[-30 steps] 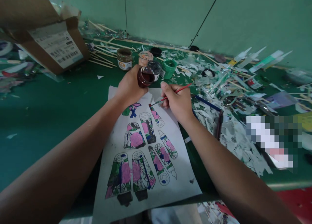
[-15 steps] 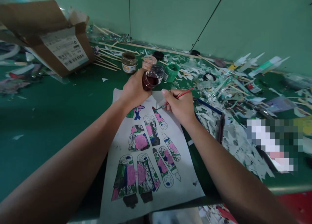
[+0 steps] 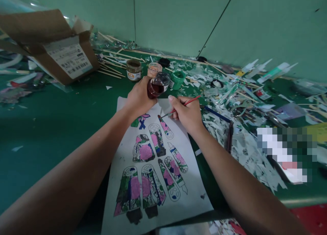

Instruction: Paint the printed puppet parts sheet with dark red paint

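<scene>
My left hand [image 3: 140, 96] is wrapped round a small glass jar of dark red paint [image 3: 155, 88], held above the top edge of the paper. My right hand [image 3: 187, 109] pinches a thin red-handled paintbrush [image 3: 189, 101]. The brush tip touches or nearly touches the dark red end of a narrow printed shape near the top of the sheet. This white paper [image 3: 189, 194] carries several outlined shapes, partly coloured pink, green, blue and black. Behind the held jar stand a brown paint jar [image 3: 134, 71], a peach paint jar [image 3: 154, 69] and a green paint jar [image 3: 177, 79].
An open cardboard box [image 3: 63, 58] stands at the left, with wooden sticks [image 3: 111, 64] beside it. Paper scraps [image 3: 245, 153] cover the right side. Glue tubes [image 3: 274, 71] lie at the back right. A pixelated object [image 3: 283, 156] is near the right front edge.
The whole view has shifted slightly. The brush stays at the same narrow shape, and the left hand still holds the red jar.
</scene>
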Demonstrator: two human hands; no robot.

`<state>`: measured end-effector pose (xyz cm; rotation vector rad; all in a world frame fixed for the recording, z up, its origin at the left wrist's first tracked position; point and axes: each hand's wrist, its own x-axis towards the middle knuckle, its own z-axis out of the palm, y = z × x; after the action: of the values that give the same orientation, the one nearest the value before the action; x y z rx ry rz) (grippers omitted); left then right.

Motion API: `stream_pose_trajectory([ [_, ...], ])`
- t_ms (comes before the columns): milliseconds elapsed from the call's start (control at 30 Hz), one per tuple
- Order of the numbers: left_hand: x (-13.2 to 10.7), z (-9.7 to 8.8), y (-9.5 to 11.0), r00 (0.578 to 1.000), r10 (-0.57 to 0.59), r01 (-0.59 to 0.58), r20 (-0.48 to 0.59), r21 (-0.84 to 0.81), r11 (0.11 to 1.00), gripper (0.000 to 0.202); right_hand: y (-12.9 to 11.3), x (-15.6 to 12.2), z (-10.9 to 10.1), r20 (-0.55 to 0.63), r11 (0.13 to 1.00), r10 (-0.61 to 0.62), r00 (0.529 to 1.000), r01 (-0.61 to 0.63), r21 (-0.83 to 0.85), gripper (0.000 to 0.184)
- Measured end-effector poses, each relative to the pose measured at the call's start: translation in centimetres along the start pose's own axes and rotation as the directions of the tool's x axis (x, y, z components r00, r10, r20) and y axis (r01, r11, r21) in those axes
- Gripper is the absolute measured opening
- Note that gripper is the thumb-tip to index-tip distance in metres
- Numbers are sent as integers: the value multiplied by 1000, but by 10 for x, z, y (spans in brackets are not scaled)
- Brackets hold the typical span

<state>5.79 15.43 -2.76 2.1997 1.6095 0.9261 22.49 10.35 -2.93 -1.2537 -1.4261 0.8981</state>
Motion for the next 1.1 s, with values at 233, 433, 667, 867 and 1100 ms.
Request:
stream_pose_trajectory([
  [233,0,-1,1,1000,-4,4,-4,11,1000,48,-1,-1,0,-10,999,-25,1000,25,-36,43],
  [433,0,-2,2,1000,19,-19,-2,6,1000,48,-1,0,0,5,998,-34,999,34,-52,43],
  [667,1,-3,3,1000,-11,11,10,17,1000,45,-1,0,0,16,1000,-10,1000,10,-16,42],
  [867,1,-4,4,1000,-13,13,10,18,1000,44,0,0,-1,16,993,-93,996,94,-71,47],
  [1100,1,-4,4,1000,-18,18,7,6,1000,47,0,0,0,20,995,-77,997,78,-67,46],
])
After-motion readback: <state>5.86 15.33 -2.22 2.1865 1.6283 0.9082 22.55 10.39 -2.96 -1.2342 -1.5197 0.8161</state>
